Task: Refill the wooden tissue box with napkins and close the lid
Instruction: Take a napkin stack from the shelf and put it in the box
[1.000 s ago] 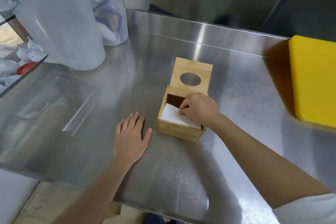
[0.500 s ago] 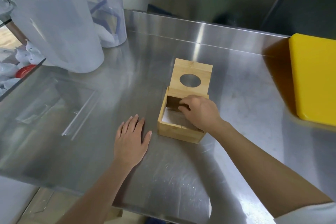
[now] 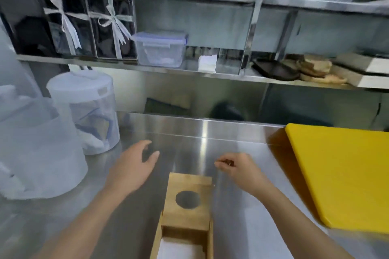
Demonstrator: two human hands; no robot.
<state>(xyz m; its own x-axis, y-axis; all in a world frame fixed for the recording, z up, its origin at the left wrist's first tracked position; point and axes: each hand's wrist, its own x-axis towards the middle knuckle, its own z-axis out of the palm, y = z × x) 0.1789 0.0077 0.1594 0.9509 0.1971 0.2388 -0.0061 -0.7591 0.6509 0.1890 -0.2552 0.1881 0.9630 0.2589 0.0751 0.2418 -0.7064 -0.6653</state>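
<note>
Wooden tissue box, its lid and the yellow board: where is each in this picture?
wooden tissue box (image 3: 157, 237): head view, on its left wall.
lid (image 3: 190, 216): head view, on the wood below the round hole; it stands open.
yellow board (image 3: 345, 174): head view, on its flat top.

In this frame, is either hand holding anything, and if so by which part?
Nothing is held. The left hand hangs open above the counter; the right hand has its fingers loosely curled with nothing visible in them. The wooden tissue box stands untouched, lid open.
</note>
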